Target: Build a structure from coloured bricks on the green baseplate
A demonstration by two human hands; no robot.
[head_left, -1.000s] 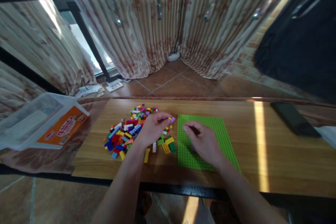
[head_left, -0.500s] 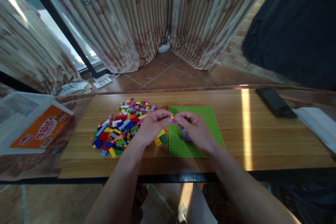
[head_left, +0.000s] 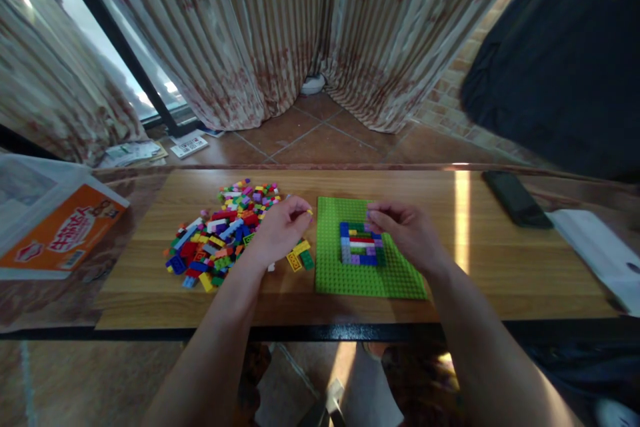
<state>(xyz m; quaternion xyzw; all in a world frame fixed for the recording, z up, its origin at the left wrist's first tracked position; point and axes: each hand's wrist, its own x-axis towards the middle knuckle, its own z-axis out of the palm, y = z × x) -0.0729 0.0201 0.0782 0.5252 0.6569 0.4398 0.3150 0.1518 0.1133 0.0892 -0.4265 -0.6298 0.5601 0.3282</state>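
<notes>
My left hand (head_left: 280,232) is closed in a pinch on a small yellow brick (head_left: 310,212), just off the left edge of the green baseplate (head_left: 330,280). A low block of coloured bricks (head_left: 344,245), blue, green, red, white and purple, stands on the middle of the baseplate. Over its far right corner, my right hand (head_left: 407,232) has thumb and forefinger pressed together; whatever lies between them is too small to make out. A few loose yellow and green bricks (head_left: 302,247) lie between my left hand and the baseplate.
A wide heap of mixed bricks (head_left: 215,240) spreads over the left of the wooden table (head_left: 135,280). Beyond the table's left end is a clear plastic tub (head_left: 45,180) with an orange label. A black phone (head_left: 513,197) and a white object (head_left: 597,247) lie at the right.
My hands, which met over the baseplate with yellow and pink bits between the fingertips, have drawn apart. The left keeps the yellow brick; the right has moved rightward, uncovering the brick block.
</notes>
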